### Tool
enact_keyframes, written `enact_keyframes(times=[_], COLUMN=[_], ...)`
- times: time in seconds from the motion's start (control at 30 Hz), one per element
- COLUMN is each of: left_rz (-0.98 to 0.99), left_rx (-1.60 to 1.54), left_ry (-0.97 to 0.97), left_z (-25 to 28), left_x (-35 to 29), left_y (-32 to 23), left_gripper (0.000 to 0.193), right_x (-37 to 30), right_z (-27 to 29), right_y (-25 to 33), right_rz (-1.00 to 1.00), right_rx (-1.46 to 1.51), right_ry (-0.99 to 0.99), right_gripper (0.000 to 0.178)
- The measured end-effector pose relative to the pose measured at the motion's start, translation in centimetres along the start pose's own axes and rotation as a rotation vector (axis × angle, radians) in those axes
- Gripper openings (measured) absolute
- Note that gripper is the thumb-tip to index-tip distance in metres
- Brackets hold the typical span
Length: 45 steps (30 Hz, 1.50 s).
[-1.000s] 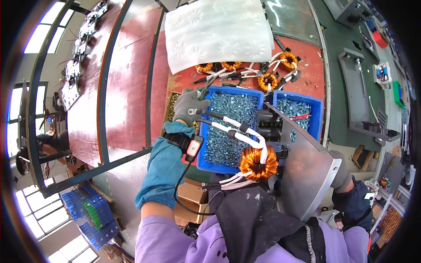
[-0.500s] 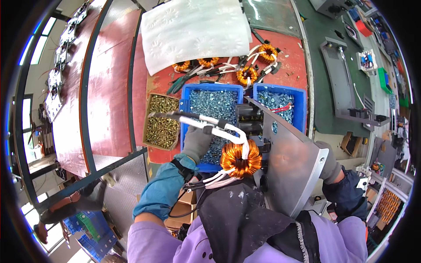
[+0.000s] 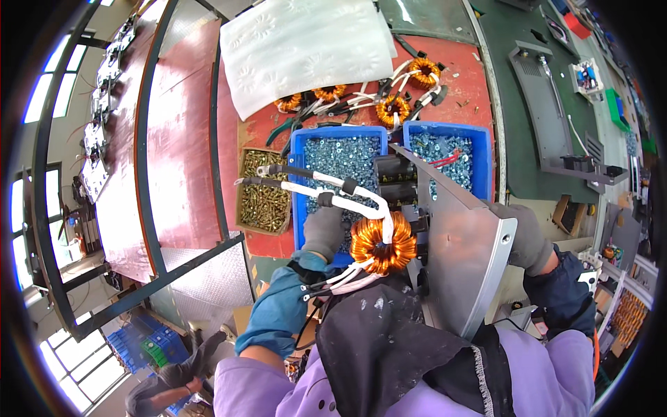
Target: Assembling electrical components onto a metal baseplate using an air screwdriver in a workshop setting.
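My right hand (image 3: 522,238), in a grey glove, grips a grey metal panel (image 3: 458,250) that stands on edge before my body; its fingertips are hidden behind the panel. Fixed to the panel's left side are black cylindrical parts (image 3: 397,182) and a copper-wound toroidal coil (image 3: 383,244). White-sleeved cables with metal lugs (image 3: 354,203) reach leftward from the coil. My left hand (image 3: 324,234), also gloved, is low over the near part of a blue bin (image 3: 297,163) of small silvery fasteners. Its fingers point down and cannot be made out.
Left of the bin sits a carton of brass-coloured screws (image 3: 264,201); a second blue bin (image 3: 483,160) stands to the right. Behind lie more coils (image 3: 393,110), green-handled pliers (image 3: 280,130) and a white foam sheet (image 3: 306,52). Another person (image 3: 174,382) is at the lower left.
My left hand has drawn back and right, away from the cables, toward the bin's near part. The cable ends have spread apart. My right hand still holds the panel.
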State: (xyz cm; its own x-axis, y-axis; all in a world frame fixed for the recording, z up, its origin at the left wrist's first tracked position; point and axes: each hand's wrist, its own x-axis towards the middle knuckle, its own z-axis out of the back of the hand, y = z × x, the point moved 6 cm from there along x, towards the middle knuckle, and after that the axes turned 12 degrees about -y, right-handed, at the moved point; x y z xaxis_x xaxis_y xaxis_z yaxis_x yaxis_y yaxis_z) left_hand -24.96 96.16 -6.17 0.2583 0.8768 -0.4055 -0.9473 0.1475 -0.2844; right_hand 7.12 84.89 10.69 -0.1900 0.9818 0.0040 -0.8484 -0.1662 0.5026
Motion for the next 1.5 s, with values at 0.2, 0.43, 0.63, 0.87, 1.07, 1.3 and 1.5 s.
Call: enact_keyframes(times=[0.2, 0.43, 0.63, 0.87, 1.07, 1.3, 1.5], left_rz=[0.101, 0.119, 0.265, -0.712, -0.617, -0.375, -0.366], left_rx=[-0.465, -0.788, -0.703, -0.341, -0.130, -0.087, 0.017], left_ry=[0.079, -0.252, -0.410, -0.519, -0.190, 0.230, 0.287], left_z=[-2.7, 7.0, 21.9, 23.5, 18.8, 17.5, 17.3], left_x=[0.2, -3.3, -5.1, -6.4, -3.6, -1.5, -1.0], left_y=[3.4, 5.7, 6.2, -15.4, -17.0, -16.7, -17.7], left_gripper=[0.028, 0.013, 0.008, 0.026, 0.029, 0.034, 0.036], right_x=[-0.1, -1.6, -5.4, -7.2, -11.9, -14.8, -14.5], right_z=[-1.0, -3.8, -8.0, -5.4, -5.9, -10.9, -11.2], right_y=[-0.2, -1.9, -6.8, -6.0, -8.9, -9.4, -9.4], right_rz=[-0.035, -0.154, -0.389, -0.375, -0.621, -0.913, -1.010], right_rx=[0.044, 0.061, -0.230, -0.084, 0.556, 0.953, 0.793], right_ry=[-0.023, -0.066, 0.066, -0.070, 0.121, 0.152, 0.206], right_gripper=[0.068, 0.070, 0.070, 0.045, 0.021, 0.024, 0.033])
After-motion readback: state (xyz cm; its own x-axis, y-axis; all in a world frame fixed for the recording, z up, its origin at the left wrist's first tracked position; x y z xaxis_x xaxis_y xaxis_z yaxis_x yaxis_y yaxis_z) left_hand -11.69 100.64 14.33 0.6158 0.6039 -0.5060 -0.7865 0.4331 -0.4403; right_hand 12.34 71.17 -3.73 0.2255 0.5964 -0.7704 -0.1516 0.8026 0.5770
